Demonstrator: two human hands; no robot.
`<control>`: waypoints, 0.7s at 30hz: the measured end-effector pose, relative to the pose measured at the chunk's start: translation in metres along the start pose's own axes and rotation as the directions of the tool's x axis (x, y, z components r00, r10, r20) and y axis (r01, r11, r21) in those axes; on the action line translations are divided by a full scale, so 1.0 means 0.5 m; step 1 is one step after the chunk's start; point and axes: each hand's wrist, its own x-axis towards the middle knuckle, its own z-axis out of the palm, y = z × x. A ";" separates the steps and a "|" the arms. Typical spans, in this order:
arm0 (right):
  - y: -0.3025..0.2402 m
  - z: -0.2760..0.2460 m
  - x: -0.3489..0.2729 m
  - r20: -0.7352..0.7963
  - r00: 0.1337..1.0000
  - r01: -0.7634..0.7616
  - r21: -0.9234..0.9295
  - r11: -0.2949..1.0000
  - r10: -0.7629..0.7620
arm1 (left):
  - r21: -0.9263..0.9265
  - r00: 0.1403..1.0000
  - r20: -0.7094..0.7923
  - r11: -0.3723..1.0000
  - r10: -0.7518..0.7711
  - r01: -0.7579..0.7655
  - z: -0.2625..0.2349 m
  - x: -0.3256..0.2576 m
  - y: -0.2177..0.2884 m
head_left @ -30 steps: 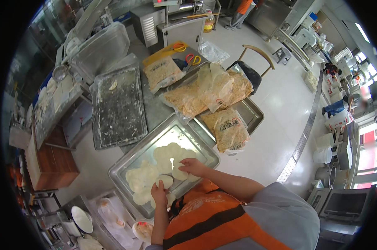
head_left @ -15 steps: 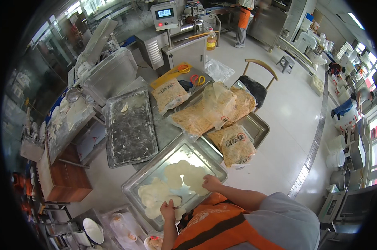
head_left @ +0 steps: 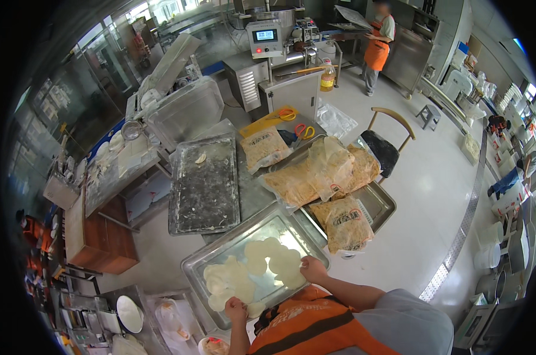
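Several thin, pale rounds (head_left: pixel 284 264) overlap toward the near edge of a metal tray (head_left: pixel 257 229), a worker's left hand (head_left: pixel 236 308) by that edge, right hand (head_left: pixel 313 270) near its right corner, either grip's closure impossible to tell, light, flat handling best against creases.

Dark printed characters and a red round mark stand on the near bag (head_left: pixel 342 228), which lies across the near edge of the right-hand steel tray (head_left: pixel 384 208). The smaller bag (head_left: pixel 262 145) toward the far edge of the tabletop (head_left: pixel 253 188) carries a dark line of print. On the middle bag (head_left: pixel 321 165), over that tray's far edge, a small red ring mark shows. A lit blue screen (head_left: pixel 265 35) bears white blocks, too small to read. The bottle's yellow label (head_left: pixel 327 81) is unreadable; pale lettering on the orange apron (head_left: pixel 303 318) is blurred.
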 end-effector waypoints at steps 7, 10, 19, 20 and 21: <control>0.012 -0.010 0.002 -0.094 0.976 0.189 -0.080 0.979 -0.197 | 0.295 0.949 -0.273 0.953 0.155 -0.070 -0.081 -0.051 -0.030; 0.012 -0.032 -0.007 0.041 0.988 0.149 -0.036 0.988 -0.148 | 0.232 0.941 -0.311 0.971 0.137 -0.065 -0.077 -0.095 -0.009; 0.053 -0.053 -0.054 0.137 0.983 0.150 -0.223 0.963 -0.121 | 0.359 0.987 -0.134 0.933 0.088 -0.035 0.010 -0.153 0.065; 0.066 -0.049 -0.060 0.121 0.985 0.153 -0.245 0.957 -0.127 | 0.376 0.990 -0.110 0.926 0.086 -0.038 0.013 -0.167 0.088; 0.072 -0.040 -0.070 0.111 0.983 0.168 -0.266 0.949 -0.143 | 0.381 0.990 -0.102 0.923 0.101 -0.055 0.011 -0.154 0.063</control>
